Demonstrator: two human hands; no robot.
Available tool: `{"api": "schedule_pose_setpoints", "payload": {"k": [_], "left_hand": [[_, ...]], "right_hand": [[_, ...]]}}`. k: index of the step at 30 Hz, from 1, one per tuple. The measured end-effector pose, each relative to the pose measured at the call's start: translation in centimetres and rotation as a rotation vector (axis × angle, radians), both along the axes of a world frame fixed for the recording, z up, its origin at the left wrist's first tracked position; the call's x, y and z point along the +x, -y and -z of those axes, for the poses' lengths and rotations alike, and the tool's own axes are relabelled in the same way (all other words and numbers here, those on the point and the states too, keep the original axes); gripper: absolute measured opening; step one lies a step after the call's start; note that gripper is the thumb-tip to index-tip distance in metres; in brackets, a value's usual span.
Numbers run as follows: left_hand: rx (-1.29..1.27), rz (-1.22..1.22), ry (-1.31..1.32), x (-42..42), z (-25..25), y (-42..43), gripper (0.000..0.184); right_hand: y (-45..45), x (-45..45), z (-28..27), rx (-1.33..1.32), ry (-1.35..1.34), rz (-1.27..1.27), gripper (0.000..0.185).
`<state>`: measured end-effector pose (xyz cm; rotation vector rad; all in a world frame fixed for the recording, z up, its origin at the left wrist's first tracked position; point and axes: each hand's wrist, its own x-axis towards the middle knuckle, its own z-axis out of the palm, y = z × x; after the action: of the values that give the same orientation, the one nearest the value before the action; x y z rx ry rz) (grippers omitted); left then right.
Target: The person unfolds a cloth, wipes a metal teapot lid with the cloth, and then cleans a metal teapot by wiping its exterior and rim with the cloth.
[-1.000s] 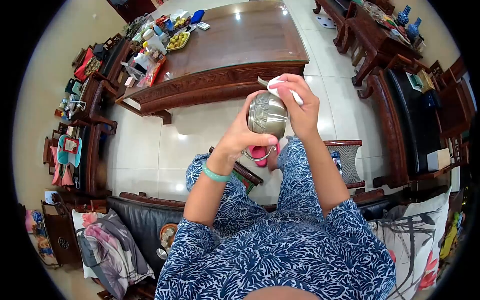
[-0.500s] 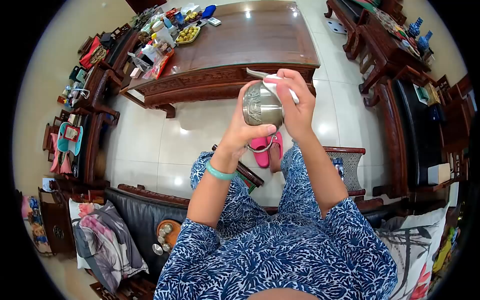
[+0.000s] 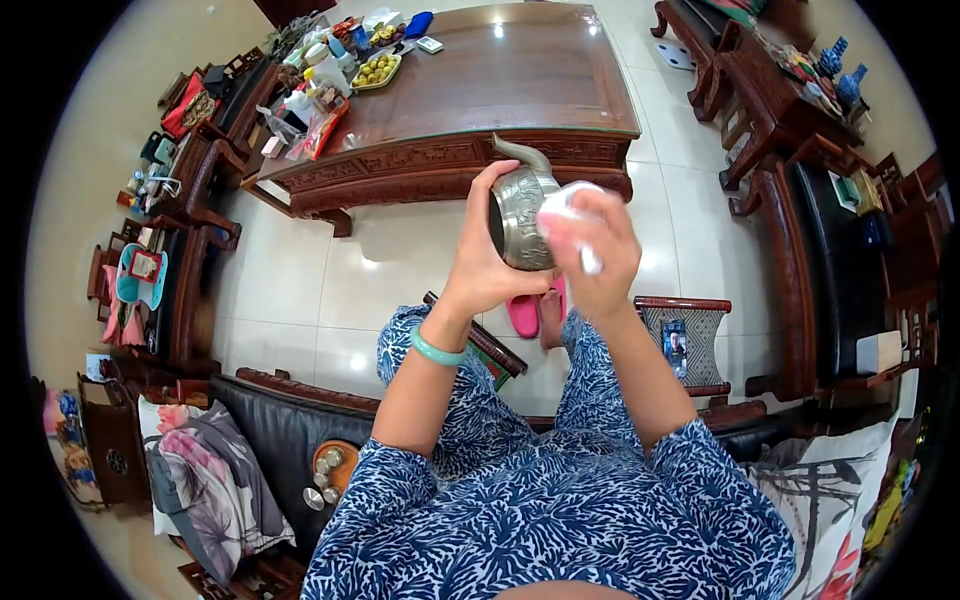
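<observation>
A round silver-coloured metal teapot (image 3: 522, 212) with an engraved band is held up in front of me, its curved spout pointing up and away. My left hand (image 3: 478, 262) wraps round its left side, thumb underneath; a green bangle circles that wrist. On the pot's right side, my right hand (image 3: 598, 250) grips a white cloth (image 3: 572, 212) against the metal. That hand and the cloth are slightly blurred. The pot's handle is hidden.
Beyond stands a dark wooden table (image 3: 500, 80) with fruit and bottles at its left. A round wooden tray (image 3: 346, 462) with small metal cups lies on the black seat to my left. A woven stool (image 3: 700, 330) bears a phone (image 3: 675, 347).
The teapot has turned, so its spout shows fully and its handle no longer shows. My right hand with the cloth has moved down off the spout onto the pot's side.
</observation>
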<state>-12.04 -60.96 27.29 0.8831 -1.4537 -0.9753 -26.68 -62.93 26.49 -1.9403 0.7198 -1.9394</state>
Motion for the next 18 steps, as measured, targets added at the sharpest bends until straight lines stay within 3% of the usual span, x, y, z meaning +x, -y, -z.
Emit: {"api": "schedule_pose_setpoints", "payload": {"k": [3,8,10,11,12,18], "left_hand": [[-0.038,-0.05,0.044,-0.1,-0.2,-0.2,0.102],[-0.213,-0.165,0.278,-0.3,0.1,-0.2,0.1],[-0.207,-0.177,0.258,-0.3,0.2,-0.1,0.101],[-0.148,-0.117,0.142,-0.3,0.2,0.0,0.102],[-0.089,-0.057,0.026,-0.2,0.1,0.1,0.103],[0.007,0.059,-0.077,-0.6,0.2,-0.1,0.106]], "right_hand": [[-1.3,-0.7,0.1,-0.073,-0.152,0.0,0.025],[1.4,-0.8,-2.2,0.109,-0.018,-0.102,0.017],[-0.2,-0.5,-2.3,0.099,-0.103,-0.036,0.019],[-0.6,-0.5,-1.6,-0.087,-0.198,0.088,0.022],[-1.3,-0.5,-1.0,-0.088,-0.2,0.082,0.022],[-0.6,-1.3,-1.8,-0.042,-0.12,-0.076,0.02]]}}
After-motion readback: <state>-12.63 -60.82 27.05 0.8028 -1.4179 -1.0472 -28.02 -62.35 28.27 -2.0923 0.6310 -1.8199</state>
